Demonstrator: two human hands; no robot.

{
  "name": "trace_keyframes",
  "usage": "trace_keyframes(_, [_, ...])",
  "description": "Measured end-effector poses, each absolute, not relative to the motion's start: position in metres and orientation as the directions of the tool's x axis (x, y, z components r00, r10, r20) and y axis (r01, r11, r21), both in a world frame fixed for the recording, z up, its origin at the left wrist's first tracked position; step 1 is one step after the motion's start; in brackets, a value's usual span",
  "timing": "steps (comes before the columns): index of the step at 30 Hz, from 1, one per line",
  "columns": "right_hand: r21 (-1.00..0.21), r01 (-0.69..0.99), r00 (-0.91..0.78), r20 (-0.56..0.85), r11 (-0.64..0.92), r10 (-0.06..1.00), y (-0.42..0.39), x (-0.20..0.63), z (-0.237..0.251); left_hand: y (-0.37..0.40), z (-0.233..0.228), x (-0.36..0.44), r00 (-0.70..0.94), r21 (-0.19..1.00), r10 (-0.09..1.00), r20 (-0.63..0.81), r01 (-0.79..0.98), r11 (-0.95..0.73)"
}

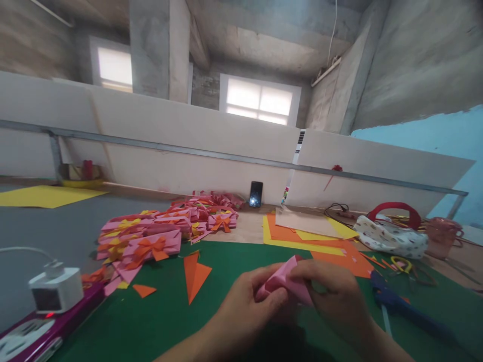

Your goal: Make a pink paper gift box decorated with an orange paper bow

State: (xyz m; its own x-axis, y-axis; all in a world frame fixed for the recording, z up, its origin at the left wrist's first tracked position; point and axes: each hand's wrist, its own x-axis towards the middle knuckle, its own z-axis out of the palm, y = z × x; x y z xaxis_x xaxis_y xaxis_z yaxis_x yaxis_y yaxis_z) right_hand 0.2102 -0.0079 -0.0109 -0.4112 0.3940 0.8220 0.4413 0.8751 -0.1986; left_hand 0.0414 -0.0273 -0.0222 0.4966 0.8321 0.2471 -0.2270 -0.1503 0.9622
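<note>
Both hands meet low in the middle over a green mat (151,322). My left hand (245,306) and my right hand (335,296) pinch a folded piece of pink paper (287,279) between the fingertips, its pointed corner sticking up. Orange paper triangles (196,274) lie on the mat just left of the hands.
A heap of pink paper envelopes with orange and yellow bows (158,234) lies at the left. Orange and yellow sheets (302,234) sit behind the hands. A blue glue gun (396,304), scissors (402,264), patterned pouch (392,236), pink cup (441,234), phone (255,194) and power strip with charger (49,301) surround the mat.
</note>
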Motion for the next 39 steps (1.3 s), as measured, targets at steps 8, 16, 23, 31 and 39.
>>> trace_keyframes(8, [-0.210, 0.413, -0.432, 0.811, 0.886, 0.394, -0.008, 0.208, -0.013, -0.028, -0.025, 0.042, 0.355, 0.958, 0.892, 0.281, -0.057, -0.280])
trace_keyframes(16, [-0.222, 0.395, -0.406, 0.828, 0.891, 0.386, -0.011, 0.208, -0.009, -0.028, -0.026, 0.038, 0.293, 0.895, 0.885, 0.361, 0.157, -0.417])
trace_keyframes(23, [-0.227, 0.362, -0.492, 0.777, 0.904, 0.392, -0.009, 0.210, -0.010, -0.029, -0.019, 0.037, 0.247, 0.828, 0.864, 0.439, 0.263, -0.495])
trace_keyframes(31, [-0.280, 0.431, -0.384, 0.803, 0.858, 0.456, -0.013, 0.217, -0.009, -0.029, -0.018, 0.036, 0.197, 0.894, 0.898, 0.393, 0.147, -0.423])
trace_keyframes(39, [-0.389, 0.444, -0.388, 0.728, 0.807, 0.565, -0.013, 0.209, -0.008, -0.030, -0.020, 0.037, 0.278, 0.874, 0.874, 0.397, 0.176, -0.453])
